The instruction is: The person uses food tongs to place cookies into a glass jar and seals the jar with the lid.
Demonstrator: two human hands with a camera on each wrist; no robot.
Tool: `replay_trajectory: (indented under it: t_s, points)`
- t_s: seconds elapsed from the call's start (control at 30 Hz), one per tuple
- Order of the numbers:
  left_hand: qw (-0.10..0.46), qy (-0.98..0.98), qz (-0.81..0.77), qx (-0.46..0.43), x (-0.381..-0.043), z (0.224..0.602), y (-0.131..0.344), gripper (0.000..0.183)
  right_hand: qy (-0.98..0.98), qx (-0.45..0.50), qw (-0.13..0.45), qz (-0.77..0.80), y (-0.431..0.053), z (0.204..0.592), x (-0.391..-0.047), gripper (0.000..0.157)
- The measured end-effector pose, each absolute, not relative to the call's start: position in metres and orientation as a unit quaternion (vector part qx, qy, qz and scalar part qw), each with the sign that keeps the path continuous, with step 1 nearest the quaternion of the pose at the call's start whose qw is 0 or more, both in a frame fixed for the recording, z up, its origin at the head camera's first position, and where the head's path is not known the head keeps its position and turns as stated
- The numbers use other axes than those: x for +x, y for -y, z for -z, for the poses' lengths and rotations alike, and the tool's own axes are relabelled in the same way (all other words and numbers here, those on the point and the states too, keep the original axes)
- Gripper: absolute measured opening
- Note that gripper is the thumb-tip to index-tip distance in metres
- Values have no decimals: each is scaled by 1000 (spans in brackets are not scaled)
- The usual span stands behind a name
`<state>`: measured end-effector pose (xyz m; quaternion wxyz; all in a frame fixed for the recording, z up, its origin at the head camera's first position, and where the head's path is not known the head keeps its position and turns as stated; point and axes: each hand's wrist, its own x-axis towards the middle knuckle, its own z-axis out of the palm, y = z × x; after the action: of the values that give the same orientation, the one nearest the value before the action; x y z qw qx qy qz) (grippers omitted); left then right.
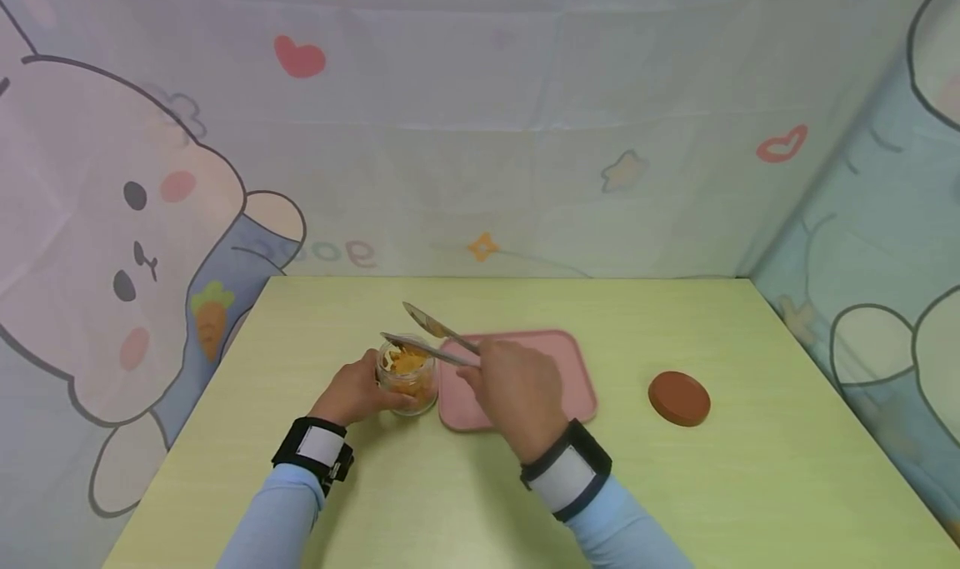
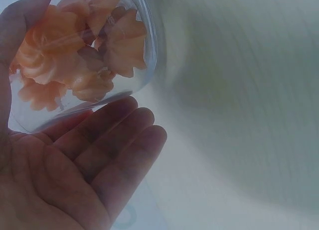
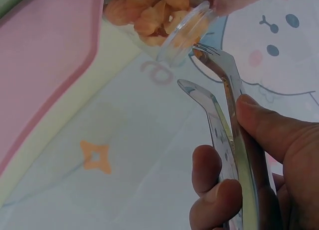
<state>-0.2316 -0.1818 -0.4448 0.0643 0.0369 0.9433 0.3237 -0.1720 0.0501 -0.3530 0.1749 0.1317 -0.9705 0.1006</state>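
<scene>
My left hand (image 1: 358, 392) grips the side of a clear glass jar (image 1: 424, 392) on the table. Thumb and fingers wrap around it, and the left wrist view shows orange, ruffled flower-shaped pieces (image 2: 50, 43) through the glass. In my right hand (image 1: 525, 394) is a pair of metal tongs (image 1: 432, 326), pinched between thumb and fingers with the arms spread apart. One toothed tip of the tongs (image 3: 227, 65) is right at the jar's mouth in the right wrist view; the other tip stands off from it, and nothing is between them.
A pink rectangular tray (image 1: 576, 377) lies just right of the jar, partly behind my right hand. Farther right on the pale table (image 1: 787, 436) is a round brown lid (image 1: 679, 398). A printed cloth backdrop (image 1: 525, 136) rises behind the table's far edge.
</scene>
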Motion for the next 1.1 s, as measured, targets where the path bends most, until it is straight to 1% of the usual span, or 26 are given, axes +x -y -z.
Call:
replay_trajectory:
  t_s: [0.17,0.33,0.43,0.53,0.63,0.8,0.87,1.1]
  points:
    - [59,-944,-321,44,-232,446,182,85,973,146,161,-84,-45,357,-172,37]
    - [59,-945,-319,48,-232,446,181,87,970,151,172,-82,-43,362,-173,37]
    - [61,-944,-322,46,-232,445,181,83,970,140,177,-87,-47,364,-175,38]
    - [61,-943,-324,44,-233,445,181,81,970,125,180,-101,-52,364,-177,35]
    - [59,-943,-323,46,-234,446,181,80,967,116,190,-125,-60,363,-178,33]
    - [58,-944,-320,50,-235,447,181,81,958,104,227,-139,-79,362,-183,35]
    - [59,-944,-320,50,-235,446,181,81,958,91,233,-141,-87,362,-186,36]
    - [65,-946,-316,45,-236,445,182,83,961,31,213,-171,-117,372,-194,38]
